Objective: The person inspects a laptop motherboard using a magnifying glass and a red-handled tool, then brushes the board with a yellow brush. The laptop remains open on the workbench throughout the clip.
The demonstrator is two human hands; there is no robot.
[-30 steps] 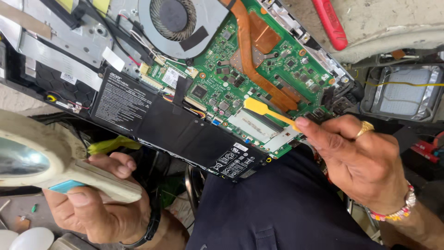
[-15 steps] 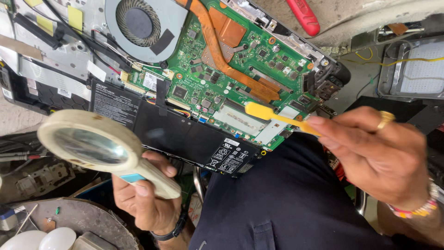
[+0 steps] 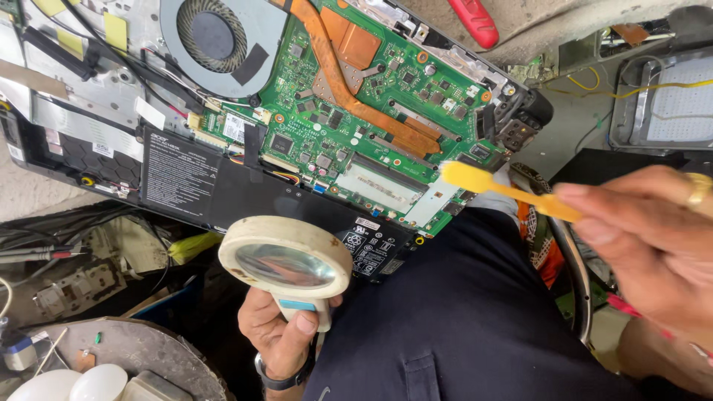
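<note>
An opened laptop lies bottom-up across the top, showing a green circuit board (image 3: 356, 126), a round fan (image 3: 215, 41), copper heat pipes and a long black battery (image 3: 223, 186). My left hand (image 3: 278, 334) grips the handle of a cream magnifying glass (image 3: 286, 261), held just below the battery's near edge. My right hand (image 3: 653, 238) holds a yellow toothbrush (image 3: 505, 189); its head rests at the board's right end beside the memory slot. My dark trousers (image 3: 460, 319) fill the lower middle.
A red tool handle (image 3: 475, 22) lies above the laptop. At right sits a grey device with a white panel (image 3: 668, 104) and yellow wires. Cables and scrap parts (image 3: 67, 260) clutter the lower left, with white bulbs (image 3: 74, 385) at the bottom corner.
My left hand has carried the magnifying glass rightward, from the far left to just under the battery. The toothbrush head has shifted slightly right along the board, and the view has moved closer.
</note>
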